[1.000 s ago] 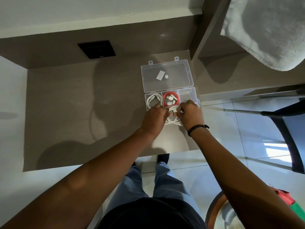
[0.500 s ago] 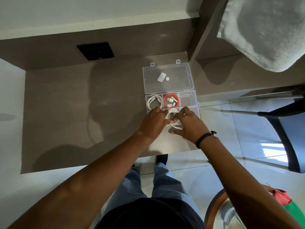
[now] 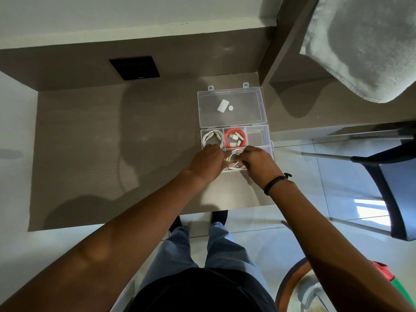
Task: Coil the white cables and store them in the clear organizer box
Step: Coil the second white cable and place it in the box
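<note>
Grey-brown wooden desk (image 3: 94, 143), pale tiled floor (image 3: 326, 188).
Two hands, left hand (image 3: 208, 164) and right hand (image 3: 258, 163), fingers pinching one coiled white cable (image 3: 235, 159) inside clear plastic organizer box (image 3: 258, 136); three coils counted.

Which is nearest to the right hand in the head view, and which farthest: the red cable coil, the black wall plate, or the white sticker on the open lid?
From the right hand:
1. Red cable coil, in the middle back compartment.
2. White sticker, on the open lid beyond.
3. Black wall plate, far back-left.
</note>
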